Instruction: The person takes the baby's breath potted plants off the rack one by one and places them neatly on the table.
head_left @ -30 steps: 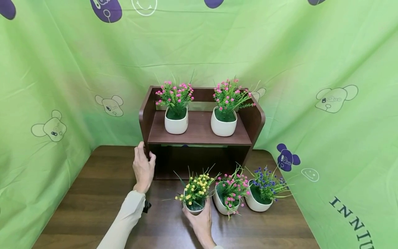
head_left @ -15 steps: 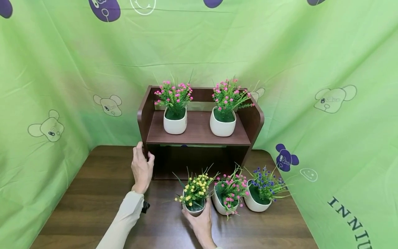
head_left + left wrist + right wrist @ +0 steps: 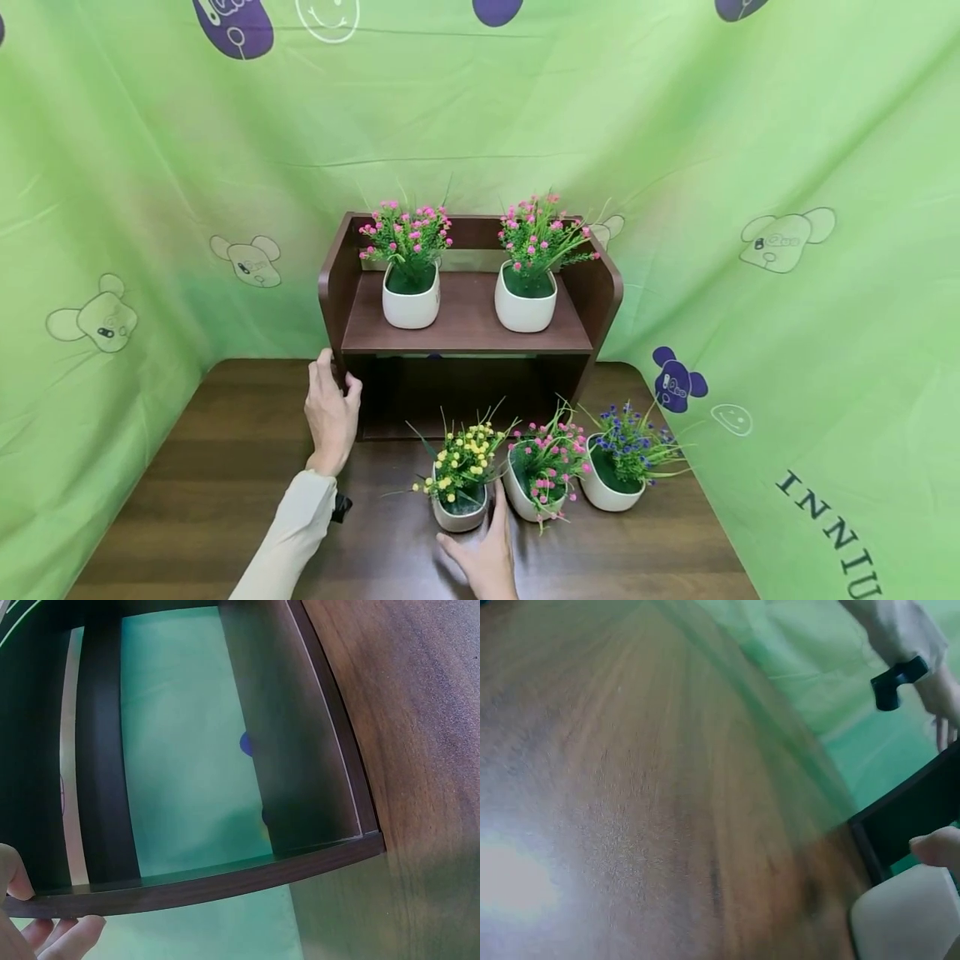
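Observation:
My left hand (image 3: 332, 417) grips the left side panel of a dark brown two-tier shelf (image 3: 465, 343). In the left wrist view the thumb (image 3: 13, 876) lies on the panel's inner side and the fingertips (image 3: 79, 936) on its outer side. A potted plant with yellow flowers (image 3: 467, 467) stands on the table in front of the shelf. My right hand (image 3: 486, 557) is just in front of that white pot, thumb and fingers spread apart around its near right side. In the right wrist view the thumb (image 3: 936, 846) shows above the white pot (image 3: 904, 915).
To the right on the table stand a tilted pot with pink flowers (image 3: 551, 471) and a pot with blue flowers (image 3: 615, 492). Two pink-flowered pots, left (image 3: 411, 304) and right (image 3: 525, 307), sit on the upper shelf. Green printed cloth (image 3: 675, 125) surrounds the wooden table (image 3: 187, 500).
My right hand has let go of the yellow-flowered pot and drawn back slightly toward the near edge. The left hand keeps its grip on the shelf. The head view has shifted a little.

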A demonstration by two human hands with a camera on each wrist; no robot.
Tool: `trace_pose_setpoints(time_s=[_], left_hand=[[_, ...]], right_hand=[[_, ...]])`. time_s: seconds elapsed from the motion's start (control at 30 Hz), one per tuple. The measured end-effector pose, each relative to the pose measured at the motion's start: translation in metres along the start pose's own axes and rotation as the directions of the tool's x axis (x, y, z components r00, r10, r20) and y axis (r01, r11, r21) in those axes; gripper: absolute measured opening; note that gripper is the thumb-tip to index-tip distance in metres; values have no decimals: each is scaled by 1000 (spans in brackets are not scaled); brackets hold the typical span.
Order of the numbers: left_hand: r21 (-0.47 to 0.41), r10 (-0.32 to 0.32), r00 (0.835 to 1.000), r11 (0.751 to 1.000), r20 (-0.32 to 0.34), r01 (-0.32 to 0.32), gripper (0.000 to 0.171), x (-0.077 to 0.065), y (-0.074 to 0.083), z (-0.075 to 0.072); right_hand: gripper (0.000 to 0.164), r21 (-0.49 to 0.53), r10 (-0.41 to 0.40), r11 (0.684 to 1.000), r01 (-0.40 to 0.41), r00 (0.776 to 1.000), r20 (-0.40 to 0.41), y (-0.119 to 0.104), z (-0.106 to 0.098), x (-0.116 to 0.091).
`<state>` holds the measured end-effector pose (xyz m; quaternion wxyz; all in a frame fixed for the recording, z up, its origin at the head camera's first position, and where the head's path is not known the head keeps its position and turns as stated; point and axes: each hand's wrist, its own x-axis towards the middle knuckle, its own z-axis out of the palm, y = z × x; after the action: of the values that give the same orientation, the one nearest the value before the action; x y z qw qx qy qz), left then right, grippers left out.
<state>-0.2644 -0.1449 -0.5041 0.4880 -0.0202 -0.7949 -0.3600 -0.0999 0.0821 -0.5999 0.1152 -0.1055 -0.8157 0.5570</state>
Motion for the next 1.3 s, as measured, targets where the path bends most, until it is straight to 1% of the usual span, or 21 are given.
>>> trace_pose_setpoints(time_s=[0.07,0.17,0.23,0.33,0.4,0.47,0.57,0.63,0.73,0.77,0.83,0.93,1.0,1.07,1.17,1.3], left_hand=[[-1,3,1000,1000,-2,-3,53,0,0,0],[1,2,1000,1000,5,-2,53,0,0,-1],[6,-1,1000,1000,7,1,53,0,0,-1],[8,-6,1000,1000,5,6,54,0,-1,-1],[9,-8,1000,1000,8,8,54,0,-2,-1],[6,-8,1000,1000,9,8,55,-1,-2,-2],[-1,-7,1000,1000,6,7,56,-1,-2,-2],[-7,-5,1000,1000,-1,5,56,-2,-2,-2],[-10,-3,1000,1000,1,3,55,-1,-1,-2],[-9,-1,1000,1000,2,1,54,-1,-1,-2],[-2,3,1000,1000,8,-3,53,-1,-1,-2],[8,10,1000,1000,13,-10,52,-2,-1,-2],[8,15,1000,1000,6,-15,52,-2,-1,-2],[4,20,1000,1000,-3,-20,53,-2,-1,-2],[-2,24,1000,1000,-14,-24,54,-2,-1,-1],[-1,14,1000,1000,-5,-14,54,-2,-1,-2]], right_hand=[[126,-23,6,1000,-5,999,32,1,-7,-1],[118,-68,-22,997,30,994,110,-1,-23,-1],[109,-101,-52,992,71,983,176,-4,-34,0],[98,-115,-93,985,125,963,252,-11,-50,0],[90,-118,-134,978,171,954,267,-16,-58,0],[78,-113,-153,976,188,952,265,-22,-66,0],[54,-81,-168,977,197,946,278,-35,-79,1],[39,-22,-149,986,163,940,308,-45,-87,2],[28,61,-158,987,146,930,330,-59,-99,4],[26,83,-172,985,153,931,322,-63,-101,5],[26,94,-197,980,178,940,280,-71,-106,7],[31,67,-216,976,206,958,191,-80,-112,13],[35,51,-206,978,201,969,138,-85,-116,19],[39,44,-206,978,203,974,91,-89,-121,27],[42,53,-221,974,219,975,31,-95,-129,40],[41,60,-232,970,234,972,-39,-103,-141,58]])
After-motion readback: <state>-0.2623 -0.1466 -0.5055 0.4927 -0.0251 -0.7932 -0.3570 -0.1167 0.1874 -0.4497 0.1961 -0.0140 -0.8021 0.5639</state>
